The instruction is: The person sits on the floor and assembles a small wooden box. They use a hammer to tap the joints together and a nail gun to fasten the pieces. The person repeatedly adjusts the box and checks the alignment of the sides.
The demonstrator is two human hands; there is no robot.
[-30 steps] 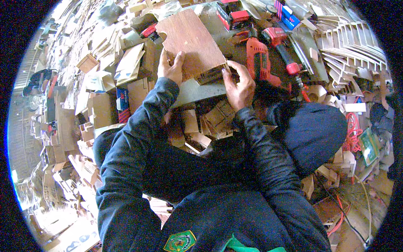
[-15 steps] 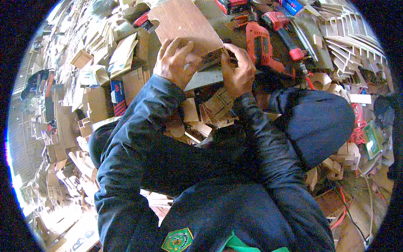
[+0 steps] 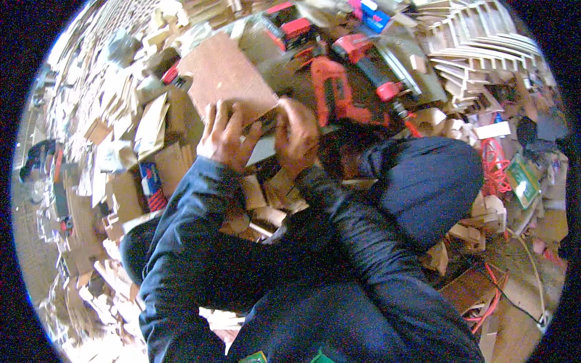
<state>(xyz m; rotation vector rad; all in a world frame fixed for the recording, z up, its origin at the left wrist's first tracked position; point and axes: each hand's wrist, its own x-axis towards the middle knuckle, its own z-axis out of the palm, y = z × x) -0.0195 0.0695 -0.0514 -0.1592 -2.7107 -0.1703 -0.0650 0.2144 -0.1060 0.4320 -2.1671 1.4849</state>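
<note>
A flat reddish-brown wooden board (image 3: 225, 77) lies tilted in front of me on a heap of wood scraps. My left hand (image 3: 223, 136) grips its near edge, fingers curled over the top. My right hand (image 3: 298, 134) is closed at the board's near right corner, beside a grey flat piece (image 3: 261, 149) that shows between the two hands. Whether the right hand holds a small part as well is hidden by the fingers. Both dark blue sleeves reach up from the lower edge.
A red power drill (image 3: 331, 91) and a second red tool (image 3: 369, 60) lie just right of the board. Stacked wooden frames (image 3: 484, 42) fill the upper right. Wood offcuts (image 3: 127, 151) cover the left. Orange cable (image 3: 496, 169) runs at right, by my dark-clad knee (image 3: 423, 181).
My hands have drawn closer together on the board's near edge. The view has tilted, so the board and the drill now sit lower in the picture.
</note>
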